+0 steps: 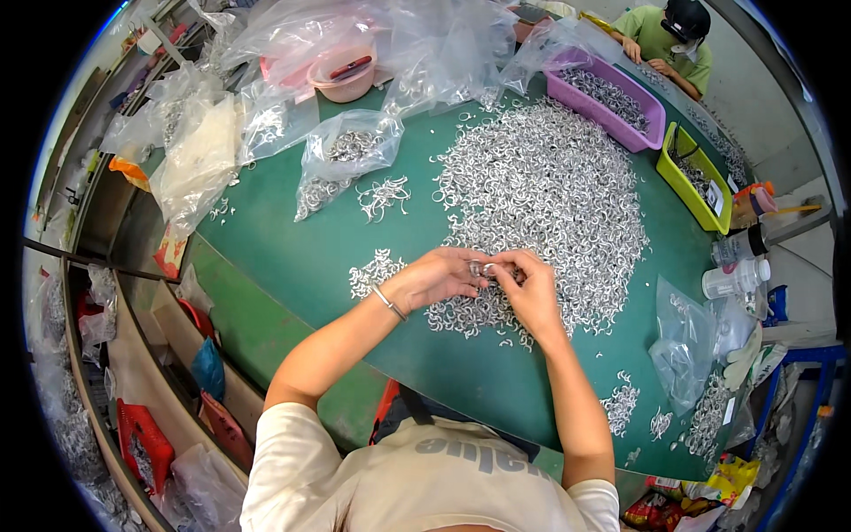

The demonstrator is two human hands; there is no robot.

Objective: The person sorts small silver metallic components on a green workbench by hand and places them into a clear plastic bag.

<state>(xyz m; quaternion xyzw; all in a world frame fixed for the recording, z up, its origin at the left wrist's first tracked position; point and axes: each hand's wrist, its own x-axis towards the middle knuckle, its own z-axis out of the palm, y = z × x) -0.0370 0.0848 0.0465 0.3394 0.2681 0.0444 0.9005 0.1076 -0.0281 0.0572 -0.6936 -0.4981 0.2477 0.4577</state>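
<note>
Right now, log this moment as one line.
left hand: pinching small metal ring | right hand: same ring | under: ring pile, green table

Item: small silver metal ring piece [476,267], shiny, open-looped; held between the fingertips of the left hand [436,277] and right hand [530,288], raised just above the desk [292,239]. Its exact shape is too small to tell.

Item: heap of like silver rings [550,186], loose, several layers deep, spread broadly over the green desk surface; its near edge lies directly beneath both hands.
</note>
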